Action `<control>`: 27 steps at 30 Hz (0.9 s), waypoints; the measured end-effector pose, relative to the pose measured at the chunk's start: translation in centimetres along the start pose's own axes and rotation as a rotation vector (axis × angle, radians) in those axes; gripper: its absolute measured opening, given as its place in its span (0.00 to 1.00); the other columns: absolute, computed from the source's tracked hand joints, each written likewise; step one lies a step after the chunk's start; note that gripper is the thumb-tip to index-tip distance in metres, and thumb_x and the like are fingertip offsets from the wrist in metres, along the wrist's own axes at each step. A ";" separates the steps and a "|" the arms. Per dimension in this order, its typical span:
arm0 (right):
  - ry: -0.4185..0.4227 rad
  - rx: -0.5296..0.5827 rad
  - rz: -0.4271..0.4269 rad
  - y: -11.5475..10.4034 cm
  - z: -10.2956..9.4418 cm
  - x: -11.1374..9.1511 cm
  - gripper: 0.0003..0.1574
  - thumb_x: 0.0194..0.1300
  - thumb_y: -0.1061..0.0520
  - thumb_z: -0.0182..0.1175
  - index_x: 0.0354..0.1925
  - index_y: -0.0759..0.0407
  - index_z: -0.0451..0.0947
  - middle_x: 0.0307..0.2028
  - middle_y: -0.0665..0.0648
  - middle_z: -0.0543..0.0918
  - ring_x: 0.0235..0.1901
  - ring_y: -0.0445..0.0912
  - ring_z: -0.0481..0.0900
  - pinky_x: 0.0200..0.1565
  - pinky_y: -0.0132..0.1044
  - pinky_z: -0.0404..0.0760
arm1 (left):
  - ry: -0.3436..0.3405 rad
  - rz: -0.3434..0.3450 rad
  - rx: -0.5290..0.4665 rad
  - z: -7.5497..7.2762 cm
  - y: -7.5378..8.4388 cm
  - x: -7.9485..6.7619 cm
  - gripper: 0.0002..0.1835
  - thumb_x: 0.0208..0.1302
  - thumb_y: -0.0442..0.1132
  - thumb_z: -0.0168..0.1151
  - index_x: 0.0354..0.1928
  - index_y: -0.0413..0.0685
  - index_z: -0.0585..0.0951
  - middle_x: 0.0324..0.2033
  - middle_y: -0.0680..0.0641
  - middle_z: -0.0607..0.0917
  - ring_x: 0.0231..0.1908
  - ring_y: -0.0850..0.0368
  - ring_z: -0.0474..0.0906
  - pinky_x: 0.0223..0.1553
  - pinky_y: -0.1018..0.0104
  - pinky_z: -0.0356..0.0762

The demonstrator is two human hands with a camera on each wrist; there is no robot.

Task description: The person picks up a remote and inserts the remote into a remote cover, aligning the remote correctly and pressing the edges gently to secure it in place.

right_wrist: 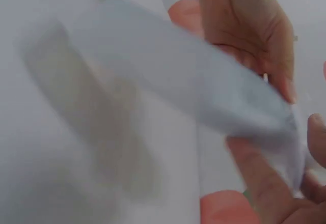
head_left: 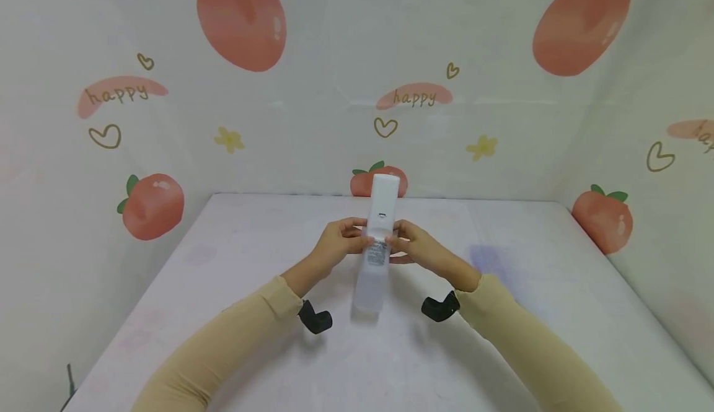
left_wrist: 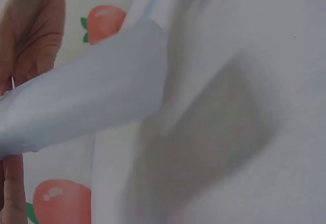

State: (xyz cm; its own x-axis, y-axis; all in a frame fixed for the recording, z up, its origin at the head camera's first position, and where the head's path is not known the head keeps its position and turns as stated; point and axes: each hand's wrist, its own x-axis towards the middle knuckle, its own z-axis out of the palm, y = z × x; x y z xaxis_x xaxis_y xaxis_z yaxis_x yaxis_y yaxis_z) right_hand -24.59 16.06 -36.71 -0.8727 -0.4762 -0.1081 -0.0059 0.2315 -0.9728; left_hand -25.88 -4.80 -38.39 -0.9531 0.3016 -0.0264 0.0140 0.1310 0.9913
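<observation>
A long white plastic object (head_left: 383, 201) is held upright and slightly tilted at the middle of the head view. Its upper part is opaque with a small dark mark, below which sits a patch of grey print; the lower part looks pale and translucent. My left hand (head_left: 338, 241) grips it from the left near its middle, thumb on the front by the print. From the right, my right hand (head_left: 421, 249) grips it at the same height, with its thumb on the front too. In both wrist views the object's pale lower end (left_wrist: 112, 76) juts out, blurred in the right one.
A white table (head_left: 268, 238) with faint coloured patches lies under the hands. Behind it hangs a white cloth (head_left: 329, 121) printed with peaches, hearts and "happy". A black curved piece (head_left: 315, 319) shows at the left cuff, another (head_left: 440, 308) at the right.
</observation>
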 end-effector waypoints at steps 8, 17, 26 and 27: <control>0.112 0.080 -0.171 1.3 -0.5 0.0 0.27 0.68 0.70 0.53 0.62 0.67 0.60 0.50 0.69 0.75 0.40 0.45 0.83 0.46 0.47 0.84 | 0.063 -0.050 -0.140 -0.7 0.7 0.2 0.23 0.61 0.29 0.65 0.58 0.35 0.74 0.44 0.39 0.85 0.36 0.58 0.83 0.48 0.55 0.83; 0.139 0.055 -0.194 1.6 0.1 0.4 0.12 0.63 0.72 0.59 0.44 0.72 0.68 0.40 0.56 0.77 0.37 0.43 0.83 0.44 0.48 0.85 | 0.006 -0.081 -0.096 -0.7 0.4 0.1 0.21 0.62 0.34 0.65 0.56 0.35 0.74 0.43 0.40 0.86 0.37 0.58 0.83 0.48 0.57 0.83; 0.138 -0.003 -0.200 1.9 0.6 0.5 0.05 0.63 0.70 0.60 0.35 0.69 0.72 0.37 0.59 0.76 0.37 0.44 0.82 0.41 0.41 0.86 | -0.034 -0.057 0.037 -0.5 0.3 0.2 0.20 0.61 0.39 0.67 0.53 0.37 0.76 0.41 0.38 0.87 0.32 0.58 0.84 0.40 0.63 0.84; 0.147 -0.012 -0.202 1.9 0.6 0.4 0.04 0.63 0.70 0.59 0.34 0.68 0.72 0.37 0.60 0.76 0.37 0.44 0.83 0.41 0.41 0.86 | -0.039 -0.058 0.038 -0.5 0.3 0.2 0.20 0.61 0.38 0.67 0.53 0.37 0.76 0.41 0.38 0.87 0.32 0.58 0.84 0.40 0.63 0.84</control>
State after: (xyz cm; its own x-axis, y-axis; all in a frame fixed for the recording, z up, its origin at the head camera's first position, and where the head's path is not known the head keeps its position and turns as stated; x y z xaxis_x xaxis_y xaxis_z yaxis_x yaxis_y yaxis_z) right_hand -24.65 15.75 -38.76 -0.9149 -0.3853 0.1202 -0.1923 0.1544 -0.9691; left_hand -26.21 -5.20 -38.00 -0.9402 0.3289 -0.0890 -0.0285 0.1844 0.9824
